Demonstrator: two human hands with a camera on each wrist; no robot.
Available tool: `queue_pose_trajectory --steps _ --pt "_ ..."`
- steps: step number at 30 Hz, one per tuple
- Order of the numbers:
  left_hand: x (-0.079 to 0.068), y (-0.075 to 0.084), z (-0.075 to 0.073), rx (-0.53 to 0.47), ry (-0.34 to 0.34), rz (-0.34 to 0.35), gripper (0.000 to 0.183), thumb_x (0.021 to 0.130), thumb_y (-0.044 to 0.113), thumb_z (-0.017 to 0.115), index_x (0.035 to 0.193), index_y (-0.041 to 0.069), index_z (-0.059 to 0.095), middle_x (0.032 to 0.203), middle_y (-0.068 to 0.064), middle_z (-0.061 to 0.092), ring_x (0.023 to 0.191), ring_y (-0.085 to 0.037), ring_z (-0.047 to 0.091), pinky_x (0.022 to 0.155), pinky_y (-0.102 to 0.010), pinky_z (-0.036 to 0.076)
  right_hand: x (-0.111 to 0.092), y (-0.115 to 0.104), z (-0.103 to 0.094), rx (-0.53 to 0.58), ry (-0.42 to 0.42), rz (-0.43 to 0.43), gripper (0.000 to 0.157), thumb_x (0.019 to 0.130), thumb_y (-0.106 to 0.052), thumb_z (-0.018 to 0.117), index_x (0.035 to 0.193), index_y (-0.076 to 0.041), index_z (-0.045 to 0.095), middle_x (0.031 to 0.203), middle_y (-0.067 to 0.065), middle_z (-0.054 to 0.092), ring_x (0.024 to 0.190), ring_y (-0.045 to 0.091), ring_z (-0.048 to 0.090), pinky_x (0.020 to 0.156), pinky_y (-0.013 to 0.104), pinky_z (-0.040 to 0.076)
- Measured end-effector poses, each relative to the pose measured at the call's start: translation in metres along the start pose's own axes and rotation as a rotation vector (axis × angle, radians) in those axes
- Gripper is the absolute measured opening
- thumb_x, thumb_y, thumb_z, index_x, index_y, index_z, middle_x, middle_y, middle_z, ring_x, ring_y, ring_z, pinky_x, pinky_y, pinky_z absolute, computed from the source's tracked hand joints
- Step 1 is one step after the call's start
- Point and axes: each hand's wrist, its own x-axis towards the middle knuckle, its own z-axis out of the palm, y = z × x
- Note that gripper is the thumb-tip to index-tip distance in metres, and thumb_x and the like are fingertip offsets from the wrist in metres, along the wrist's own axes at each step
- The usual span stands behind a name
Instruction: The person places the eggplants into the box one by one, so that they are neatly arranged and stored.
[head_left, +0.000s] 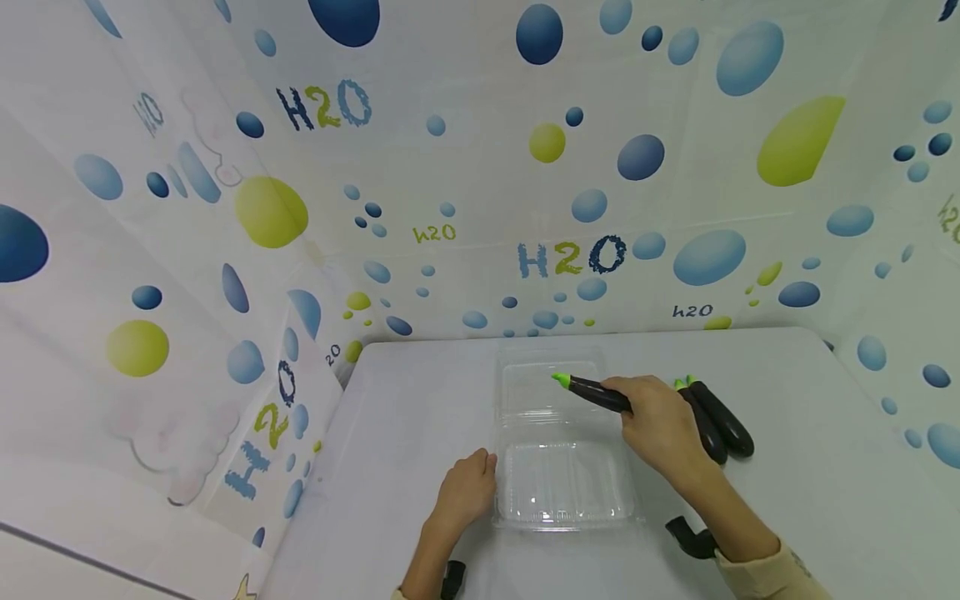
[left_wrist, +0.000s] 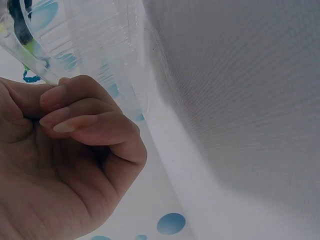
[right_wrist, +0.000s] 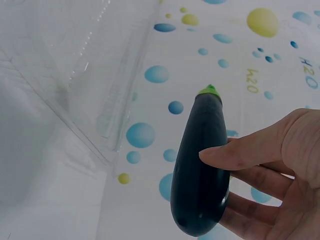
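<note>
Beige sleeve (head_left: 772,575) nearest; the right grip (head_left: 663,425) is curled round one dark eggplant (head_left: 600,394) above the clear container (head_left: 566,483) — the left grip (head_left: 467,492) pinches its edge. Two other eggplants (head_left: 723,419) lie right, on the surface (head_left: 420,400).

Container (head_left: 566,487) — clear plastic, glossy, ribbed. Eggplant (right_wrist: 195,185) — smooth, soft sheen. Tabletop (head_left: 420,400) matt. Sleeve (head_left: 768,577) matt cloth.

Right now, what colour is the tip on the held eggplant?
Bright green; the tip shows best in the right wrist view.
</note>
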Motion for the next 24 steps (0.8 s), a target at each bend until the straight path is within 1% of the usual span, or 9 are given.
queue_pose_trajectory --steps 5,13,19,24 --pt "0.001 -0.001 0.0 0.002 0.001 0.001 0.035 0.112 0.019 0.043 0.081 0.009 0.054 0.061 0.001 0.045 0.05 -0.012 0.041 0.045 -0.026 0.034 0.003 -0.003 -0.001 -0.008 -0.027 -0.01 0.046 0.083 0.012 0.074 0.122 -0.011 0.076 0.116 0.016 0.075 0.107 0.035 0.069 0.076 0.051 0.058" --pt "0.0 -0.001 0.001 0.006 0.004 0.005 0.034 0.112 0.018 0.043 0.081 0.008 0.054 0.06 0.001 0.045 0.05 -0.012 0.041 0.044 -0.026 0.034 0.008 -0.009 0.0 -0.006 -0.055 -0.032 0.045 0.082 0.014 0.071 0.119 -0.011 0.077 0.112 0.014 0.075 0.103 0.033 0.07 0.076 0.05 0.058" --pt "0.001 -0.002 0.001 0.007 0.002 0.003 0.035 0.112 0.018 0.042 0.081 0.008 0.053 0.061 0.001 0.044 0.05 -0.012 0.041 0.045 -0.026 0.033 0.011 -0.011 0.002 -0.005 -0.1 -0.05 0.044 0.083 0.013 0.072 0.119 -0.012 0.078 0.113 0.012 0.076 0.103 0.032 0.07 0.08 0.05 0.058" --pt "0.001 -0.003 0.002 -0.001 0.006 -0.005 0.035 0.112 0.019 0.042 0.081 0.009 0.053 0.06 0.002 0.044 0.049 -0.012 0.041 0.044 -0.026 0.033 0.014 -0.014 0.002 -0.002 -0.119 -0.075 0.046 0.081 0.013 0.071 0.118 -0.013 0.078 0.112 0.011 0.076 0.101 0.031 0.07 0.078 0.05 0.058"
